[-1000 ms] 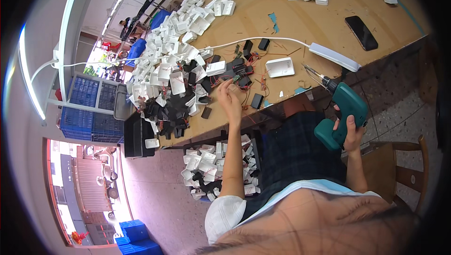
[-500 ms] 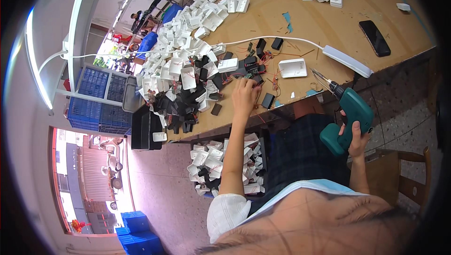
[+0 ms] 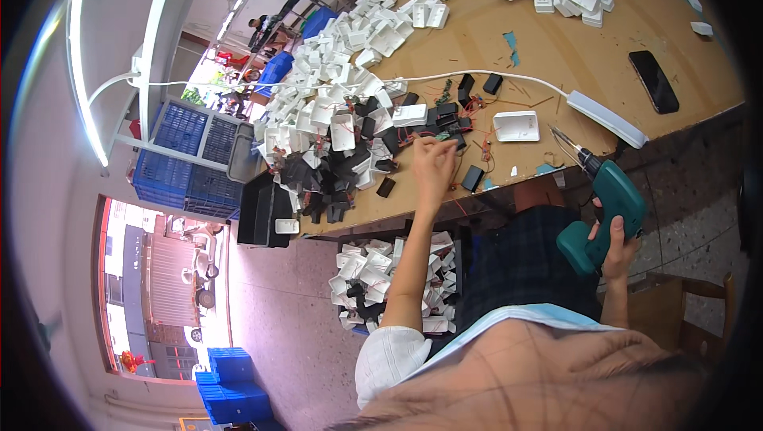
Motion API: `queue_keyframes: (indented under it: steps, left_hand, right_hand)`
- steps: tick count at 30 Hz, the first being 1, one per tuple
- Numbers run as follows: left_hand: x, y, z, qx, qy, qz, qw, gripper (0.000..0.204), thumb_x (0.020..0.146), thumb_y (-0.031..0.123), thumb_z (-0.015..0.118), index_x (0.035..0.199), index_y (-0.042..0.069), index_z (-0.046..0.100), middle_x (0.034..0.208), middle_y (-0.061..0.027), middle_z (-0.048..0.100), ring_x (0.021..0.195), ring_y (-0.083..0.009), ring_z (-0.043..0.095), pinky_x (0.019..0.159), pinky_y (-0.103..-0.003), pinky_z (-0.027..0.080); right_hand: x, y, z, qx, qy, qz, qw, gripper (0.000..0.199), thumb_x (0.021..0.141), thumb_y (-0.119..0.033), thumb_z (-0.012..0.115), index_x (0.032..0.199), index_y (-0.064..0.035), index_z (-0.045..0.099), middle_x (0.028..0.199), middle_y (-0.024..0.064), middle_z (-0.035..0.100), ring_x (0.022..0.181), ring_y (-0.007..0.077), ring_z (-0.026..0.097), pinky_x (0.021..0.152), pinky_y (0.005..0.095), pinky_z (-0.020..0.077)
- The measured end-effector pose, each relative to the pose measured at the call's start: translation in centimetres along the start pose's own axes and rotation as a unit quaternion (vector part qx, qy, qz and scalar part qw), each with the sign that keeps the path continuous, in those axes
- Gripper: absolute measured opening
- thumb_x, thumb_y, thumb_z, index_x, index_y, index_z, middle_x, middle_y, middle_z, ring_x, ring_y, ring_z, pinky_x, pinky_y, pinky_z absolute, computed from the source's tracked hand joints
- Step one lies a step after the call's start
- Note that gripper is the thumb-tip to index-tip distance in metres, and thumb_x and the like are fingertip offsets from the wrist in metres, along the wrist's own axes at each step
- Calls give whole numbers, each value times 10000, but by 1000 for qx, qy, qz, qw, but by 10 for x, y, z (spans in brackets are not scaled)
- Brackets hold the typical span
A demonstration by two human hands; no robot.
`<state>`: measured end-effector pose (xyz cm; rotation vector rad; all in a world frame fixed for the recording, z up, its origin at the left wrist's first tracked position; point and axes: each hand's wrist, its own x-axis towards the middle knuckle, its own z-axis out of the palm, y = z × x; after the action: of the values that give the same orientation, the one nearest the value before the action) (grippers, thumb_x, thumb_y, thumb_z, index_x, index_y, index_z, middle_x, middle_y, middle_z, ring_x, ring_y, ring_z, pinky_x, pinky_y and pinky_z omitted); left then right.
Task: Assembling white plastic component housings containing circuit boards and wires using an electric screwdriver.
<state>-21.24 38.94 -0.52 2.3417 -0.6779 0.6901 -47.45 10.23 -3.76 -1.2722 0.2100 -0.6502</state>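
Note:
My right hand (image 3: 621,250) is wrapped round the handle of a green cordless drill (image 3: 620,197). The drill's thin tip points up and left, beside the table's front edge. My left hand (image 3: 434,167) hovers over the table edge with its fingers bent together at a cluster of small black boxes (image 3: 449,123) with red wires. What it pinches, if anything, is too small to make out. One black box (image 3: 472,178) lies just right of that hand. A shallow white plastic case (image 3: 517,127) lies open side up between the cluster and the drill.
White cases (image 3: 381,38) are heaped across the table's far left, mixed with black parts (image 3: 342,165) nearer me. A white power strip (image 3: 606,119) and a black phone (image 3: 653,81) lie to the right. Under the table stands a crate of white cases (image 3: 369,268). A wooden chair (image 3: 703,304) is at lower right.
The whole scene has shifted right and slightly down in view. My left hand's fingers are raised and drawn more together, at about the same spot. My right hand still grips the drill.

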Motion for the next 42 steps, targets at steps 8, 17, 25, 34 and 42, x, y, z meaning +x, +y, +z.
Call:
queue_keyframes:
  steps: [8, 17, 25, 34, 42]
  left_hand:
    - [16, 8, 6, 26, -98, 133, 986, 365, 865, 75, 755, 1229, 91, 719, 1010, -103, 646, 953, -286, 628, 785, -389, 521]
    - [45, -1, -8, -288, -251, -23, 924, 626, 967, 20, 646, 1546, 97, 420, 1250, -120, 703, 1043, -158, 679, 924, -313, 554]
    - [57, -43, -26, -166, -202, 3, 965, 328, 951, -27, 640, 1273, 21, 676, 1203, -101, 707, 1026, -157, 695, 919, -287, 541]
    - [66, -29, -10, -159, -258, 160, 939, 240, 878, 61, 753, 1116, 88, 766, 1191, -71, 712, 933, -209, 701, 771, -322, 554]
    - [61, 5, -12, -86, -340, 18, 936, 238, 814, 106, 750, 1050, 136, 747, 1101, -38, 685, 847, -177, 698, 764, -334, 530]
  right_hand:
    - [3, -6, 9, 21, 23, 10, 999, 433, 1033, -301, 562, 1270, 61, 596, 1154, 171, 706, 658, 151, 623, 622, 297, 511]
    - [3, -5, 7, 32, 25, 5, 999, 434, 1030, -296, 571, 1279, 59, 594, 1155, 177, 706, 655, 150, 623, 616, 299, 517]
    - [3, -9, 12, 25, 33, 4, 999, 446, 1031, -307, 555, 1282, 61, 588, 1173, 175, 703, 660, 153, 624, 623, 304, 515]
    - [3, -8, 13, 24, 35, 2, 999, 433, 1036, -304, 549, 1260, 64, 600, 1170, 168, 703, 672, 155, 628, 630, 304, 516]
    - [1, 1, 3, 7, 15, -3, 1000, 514, 1052, -356, 517, 1379, 41, 527, 1204, 169, 686, 705, 150, 607, 626, 291, 507]
